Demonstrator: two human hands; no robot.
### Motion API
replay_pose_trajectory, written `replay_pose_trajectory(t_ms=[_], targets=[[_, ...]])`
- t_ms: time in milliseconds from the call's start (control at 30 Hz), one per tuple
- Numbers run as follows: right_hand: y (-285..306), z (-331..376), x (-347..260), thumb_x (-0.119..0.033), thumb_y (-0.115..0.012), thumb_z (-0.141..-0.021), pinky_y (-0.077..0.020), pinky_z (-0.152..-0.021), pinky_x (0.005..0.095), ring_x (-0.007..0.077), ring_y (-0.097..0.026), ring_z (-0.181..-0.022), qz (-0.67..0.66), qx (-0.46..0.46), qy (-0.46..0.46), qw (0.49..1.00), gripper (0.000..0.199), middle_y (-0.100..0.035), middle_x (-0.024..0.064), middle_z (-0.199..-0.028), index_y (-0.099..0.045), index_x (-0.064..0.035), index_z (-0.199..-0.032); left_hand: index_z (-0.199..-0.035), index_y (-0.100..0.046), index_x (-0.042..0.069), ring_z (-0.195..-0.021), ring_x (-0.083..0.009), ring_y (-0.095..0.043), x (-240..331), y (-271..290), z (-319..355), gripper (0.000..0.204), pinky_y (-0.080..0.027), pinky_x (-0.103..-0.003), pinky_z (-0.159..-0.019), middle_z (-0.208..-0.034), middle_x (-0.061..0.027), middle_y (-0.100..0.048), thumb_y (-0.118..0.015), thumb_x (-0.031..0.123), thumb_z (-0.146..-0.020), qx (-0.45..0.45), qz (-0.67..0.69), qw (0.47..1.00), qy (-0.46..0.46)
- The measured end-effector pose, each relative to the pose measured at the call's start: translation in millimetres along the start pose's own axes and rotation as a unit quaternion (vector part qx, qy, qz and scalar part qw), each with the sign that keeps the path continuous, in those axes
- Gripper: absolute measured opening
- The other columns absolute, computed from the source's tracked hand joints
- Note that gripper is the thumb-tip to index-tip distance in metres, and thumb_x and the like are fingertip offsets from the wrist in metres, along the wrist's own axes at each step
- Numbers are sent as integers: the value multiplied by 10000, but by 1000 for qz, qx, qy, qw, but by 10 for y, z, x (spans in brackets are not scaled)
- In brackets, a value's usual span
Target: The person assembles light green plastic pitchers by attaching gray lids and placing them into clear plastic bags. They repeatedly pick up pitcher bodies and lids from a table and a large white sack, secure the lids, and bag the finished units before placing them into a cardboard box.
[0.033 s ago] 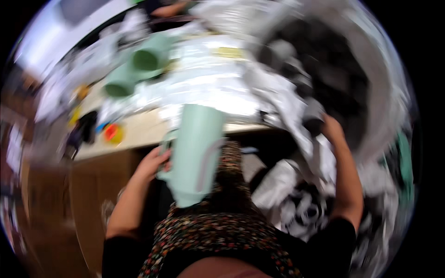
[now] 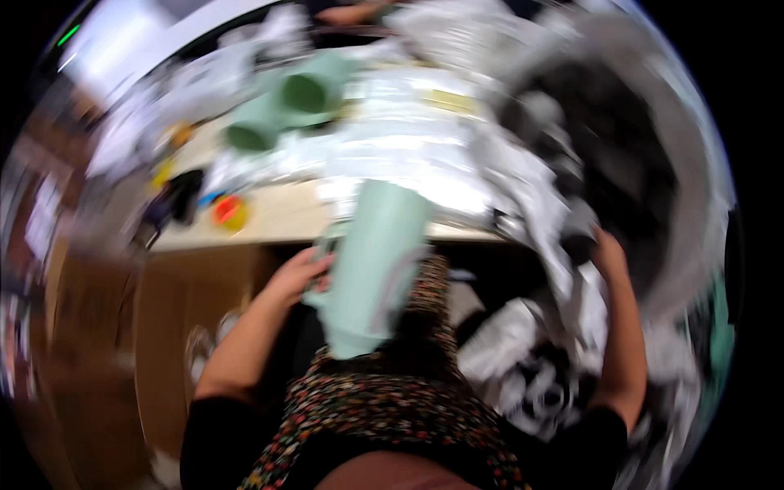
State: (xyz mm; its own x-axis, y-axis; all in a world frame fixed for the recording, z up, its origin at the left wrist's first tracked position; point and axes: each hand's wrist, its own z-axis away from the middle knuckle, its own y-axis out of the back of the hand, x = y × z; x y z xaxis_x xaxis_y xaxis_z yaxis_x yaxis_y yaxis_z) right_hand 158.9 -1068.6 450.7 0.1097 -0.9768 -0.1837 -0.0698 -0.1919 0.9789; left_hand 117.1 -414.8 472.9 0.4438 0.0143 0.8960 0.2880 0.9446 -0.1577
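My left hand point(image 2: 304, 276) is closed around the handle of a tall mint-green tumbler point(image 2: 382, 253). The tumbler hangs tilted above my lap, its narrower base toward me, with a greyish streak along its side. Off to the right, my right hand point(image 2: 611, 251) touches a grey cylindrical piece with a dark end point(image 2: 581, 231) at the edge of a large whitish sack point(image 2: 694, 155). Its fingers are hidden and blurred, so I cannot see their grip. Two more mint-green tumblers point(image 2: 306, 91) lie on the table with their open mouths toward me.
Clear plastic-wrapped packs point(image 2: 400, 147) cover the middle of the table point(image 2: 282, 214). An orange-and-yellow round thing point(image 2: 229, 212) sits near its front edge. Cardboard boxes point(image 2: 175, 343) stand at lower left. Crumpled white plastic point(image 2: 510, 331) lies right of my legs. Another person's arm point(image 2: 351, 14) shows at the top.
The whole view has shifted, so table, sack and hands appear farther right. The tumbler stays in my left hand, leaning slightly more to the right. My right hand remains at the grey piece.
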Motion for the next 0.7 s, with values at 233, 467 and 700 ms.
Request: replay_pose_trajectory(t_ms=[233,467,700], targets=[[22,304,374,53,-446,-776,-411,-913,311,258,-557,-1082,-150,7,-101,983,486,-564,204,-1184,-487,1,-1257,-1073,-524,92,-725,-58,-523,-406,33,155,245,-476,-208,-592,-911,16,-542,-571,255,-896,82,79,993,-6],[302,724,-1637,-30,-498,-807,-435,-894,369,240,-590,-990,-430,67,70,898,343,-608,167,-1114,-580,-6,-1139,-1209,-497,45,-1135,-265,-479,207,-179,624,417,-381,-352,-963,-1189,-131,-522,-593,217,-841,136,-370,841,-370],[74,669,-3912,10,-542,-678,-448,-845,381,345,-584,-947,-384,-26,358,851,370,-619,166,-1050,-593,-22,-1043,-1395,-280,51,-1255,-222,-353,183,-490,632,717,-265,-328,-1031,-1355,-139,-402,-606,379,-847,-342,-292,891,-60]])
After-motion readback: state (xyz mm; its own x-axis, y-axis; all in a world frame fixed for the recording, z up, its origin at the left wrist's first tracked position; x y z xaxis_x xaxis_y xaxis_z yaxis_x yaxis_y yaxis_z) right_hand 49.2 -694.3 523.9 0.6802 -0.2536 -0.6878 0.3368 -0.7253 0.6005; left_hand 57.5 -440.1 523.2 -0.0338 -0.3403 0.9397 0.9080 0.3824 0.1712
